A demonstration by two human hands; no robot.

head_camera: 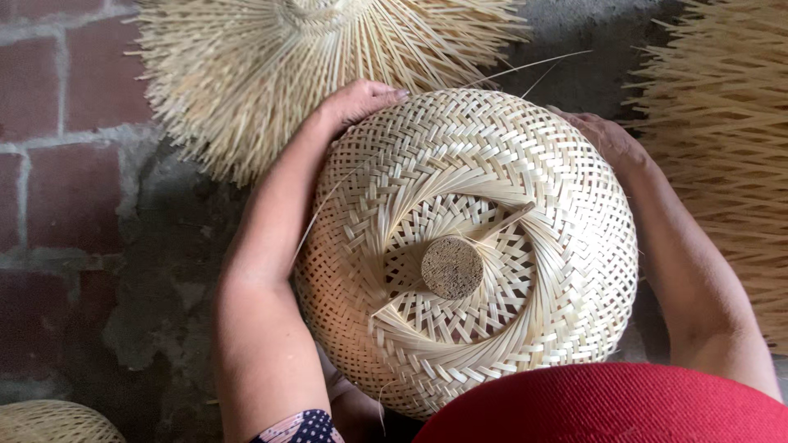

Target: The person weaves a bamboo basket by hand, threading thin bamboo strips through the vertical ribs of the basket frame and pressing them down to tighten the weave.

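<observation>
Pale straw woven basket (468, 246), herringbone pattern; red brick floor (66, 98)

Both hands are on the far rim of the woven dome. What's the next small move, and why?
Probably turn the dome a little between the left hand and right hand. Both hands cup its far edge, a loose strip trails on the left side, and the round plug sits centred, so it looks ready to turn.

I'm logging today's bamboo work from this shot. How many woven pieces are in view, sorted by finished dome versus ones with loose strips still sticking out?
Finished woven domes: 2, the one between the left hand and right hand, and one at the lower-left corner.
Pieces with loose strips: 2, top and right edge.
Total: 4
</observation>
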